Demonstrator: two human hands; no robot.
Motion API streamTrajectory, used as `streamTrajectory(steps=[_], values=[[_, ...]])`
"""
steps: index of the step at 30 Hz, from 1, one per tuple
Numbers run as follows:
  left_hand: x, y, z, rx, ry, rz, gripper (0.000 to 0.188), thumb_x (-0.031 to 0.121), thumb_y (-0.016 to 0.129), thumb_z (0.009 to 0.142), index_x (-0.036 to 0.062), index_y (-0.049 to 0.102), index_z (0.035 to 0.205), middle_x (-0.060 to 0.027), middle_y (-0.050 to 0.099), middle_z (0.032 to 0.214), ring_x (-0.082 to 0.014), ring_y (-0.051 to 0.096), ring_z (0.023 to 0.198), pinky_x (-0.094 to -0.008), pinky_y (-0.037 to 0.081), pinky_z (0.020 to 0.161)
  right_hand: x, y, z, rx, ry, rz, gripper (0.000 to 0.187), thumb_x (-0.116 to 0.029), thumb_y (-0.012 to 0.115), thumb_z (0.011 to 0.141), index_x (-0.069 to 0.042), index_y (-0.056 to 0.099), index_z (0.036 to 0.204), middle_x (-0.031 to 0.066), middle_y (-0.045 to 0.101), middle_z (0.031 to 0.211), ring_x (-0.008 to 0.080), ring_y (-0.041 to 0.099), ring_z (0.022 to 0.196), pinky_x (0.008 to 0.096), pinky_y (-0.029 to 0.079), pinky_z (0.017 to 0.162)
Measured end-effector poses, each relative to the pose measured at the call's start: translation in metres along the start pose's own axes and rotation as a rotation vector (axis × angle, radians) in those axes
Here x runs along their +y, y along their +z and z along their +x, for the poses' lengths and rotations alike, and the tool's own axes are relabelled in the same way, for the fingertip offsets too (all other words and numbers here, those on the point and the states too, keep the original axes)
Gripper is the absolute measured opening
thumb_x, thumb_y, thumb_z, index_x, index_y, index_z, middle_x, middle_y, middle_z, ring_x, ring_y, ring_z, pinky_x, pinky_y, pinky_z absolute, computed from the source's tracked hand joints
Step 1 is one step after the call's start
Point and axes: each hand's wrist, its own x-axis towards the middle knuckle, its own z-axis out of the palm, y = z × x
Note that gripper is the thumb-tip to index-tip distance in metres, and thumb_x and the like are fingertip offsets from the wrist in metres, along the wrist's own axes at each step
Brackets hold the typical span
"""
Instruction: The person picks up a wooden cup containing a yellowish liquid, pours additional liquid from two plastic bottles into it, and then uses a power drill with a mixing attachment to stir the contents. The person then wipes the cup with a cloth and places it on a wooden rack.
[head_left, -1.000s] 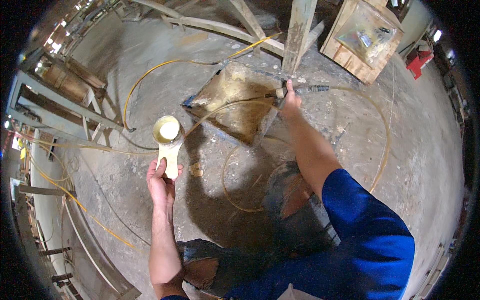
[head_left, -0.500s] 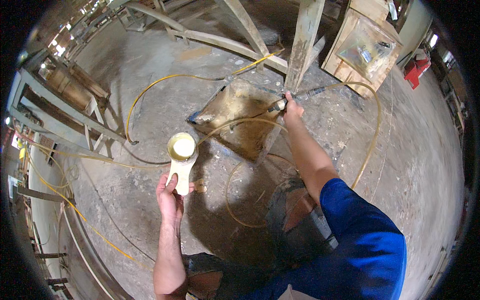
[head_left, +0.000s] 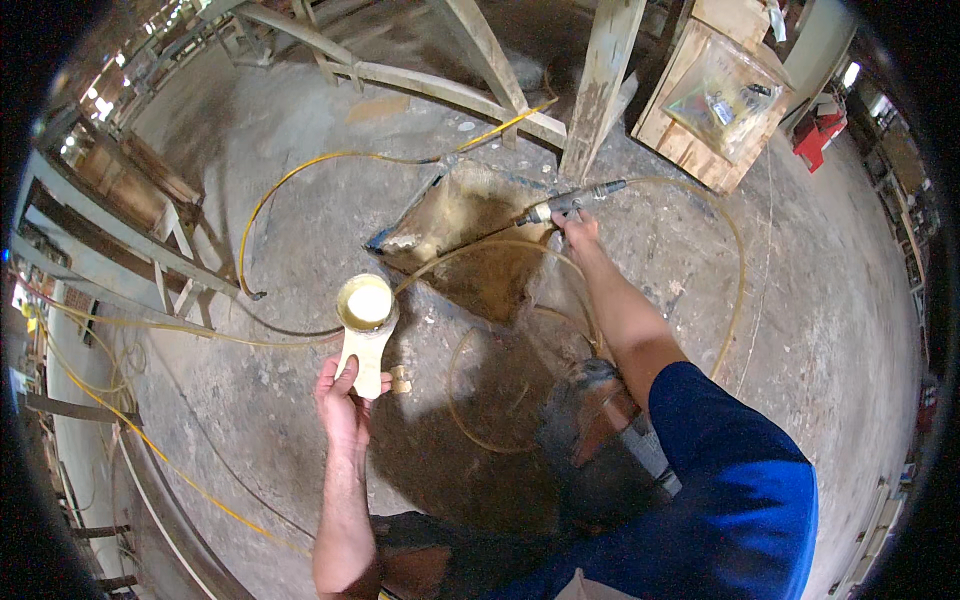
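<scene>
My left hand (head_left: 343, 400) is closed round the flat handle of a cream-coloured dipper cup (head_left: 366, 350), which holds a pale, creamy liquid (head_left: 369, 304). The cup is level above the floor. Farther off to the right, my right hand (head_left: 578, 230) grips a slim grey-and-black air tool (head_left: 570, 203) from below, with a hose at its rear end. A thin dark rod seems to run from the tool's front over a shallow square tray (head_left: 425, 205). The tray is smeared with dried yellowish residue; my fingertips on the tool are partly hidden.
Yellow hoses (head_left: 300, 175) loop across the stained concrete floor (head_left: 250, 400). Behind the tray stand wooden frame legs (head_left: 603, 90). A wooden box (head_left: 700, 110) with a clear plastic bag is at the far right, beside a red object (head_left: 820, 135). Another frame (head_left: 130, 235) stands left.
The air tool has turned in my right hand, and more of its body shows. My right hand has dropped slightly nearer. The cup has barely moved.
</scene>
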Motion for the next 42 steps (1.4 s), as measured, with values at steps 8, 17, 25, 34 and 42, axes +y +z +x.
streamTrajectory(steps=[8, 17, 25, 34, 42], values=[[0.05, 0.018, -0.063, 0.011, 0.01, 0.052, 0.022, 0.011, 0.055, 0.1, -0.0052, 0.055, 0.115, -0.0169, 0.07, 0.091, -0.027, 0.071, 0.064, -0.0363, 0.06, 0.056, -0.057, -0.049, -0.079, -0.493, -0.046, -0.405, 0.053, -0.003, 0.066, 0.083, -0.008, 0.06, 0.135, 0.0165, 0.073, 0.106, 0.0273, 0.072, 0.079, 0.0466, 0.06, 0.066], [0.197, 0.114, -0.233, 0.009, -0.093, 0.015, 0.023, 0.02, 0.062, 0.094, 0.0003, 0.057, 0.105, -0.0141, 0.066, 0.099, -0.0291, 0.07, 0.076, -0.0429, 0.061, 0.065, -0.208, -0.193, -0.226, -0.824, -0.53, -1.168, 0.051, 0.0, 0.064, 0.078, -0.016, 0.066, 0.127, 0.014, 0.071, 0.095, 0.035, 0.069, 0.09, 0.0474, 0.056, 0.08], [0.388, 0.217, -0.381, 0.104, -0.19, 0.123, 0.037, 0.021, 0.067, 0.091, -0.0022, 0.053, 0.116, -0.0165, 0.066, 0.098, -0.0342, 0.071, 0.072, -0.046, 0.063, 0.061, -0.396, -0.444, -0.357, -0.563, 0.351, -1.045, 0.064, 0.002, 0.057, 0.078, -0.019, 0.058, 0.138, 0.0209, 0.072, 0.104, 0.0316, 0.074, 0.083, 0.0441, 0.061, 0.057], [0.394, 0.409, -0.389, -0.048, -0.138, 0.205, 0.035, 0.02, 0.065, 0.09, -0.0055, 0.056, 0.112, -0.0183, 0.067, 0.095, -0.0344, 0.071, 0.07, -0.0456, 0.061, 0.065, -0.375, -0.639, -0.28, -0.222, 0.359, -0.83, 0.059, -0.014, 0.061, 0.086, -0.019, 0.05, 0.144, 0.0229, 0.065, 0.119, 0.0347, 0.072, 0.084, 0.0441, 0.063, 0.055], [0.314, 0.652, -0.32, -0.17, -0.229, 0.227, 0.025, 0.017, 0.059, 0.099, 0.0003, 0.059, 0.117, -0.0128, 0.065, 0.103, -0.0293, 0.067, 0.089, -0.0465, 0.059, 0.074, -0.435, -0.752, -0.139, 0.021, 0.569, -0.204, 0.065, -0.026, 0.067, 0.092, -0.017, 0.039, 0.151, 0.0172, 0.071, 0.099, 0.0268, 0.07, 0.057, 0.04, 0.059, 0.045]])
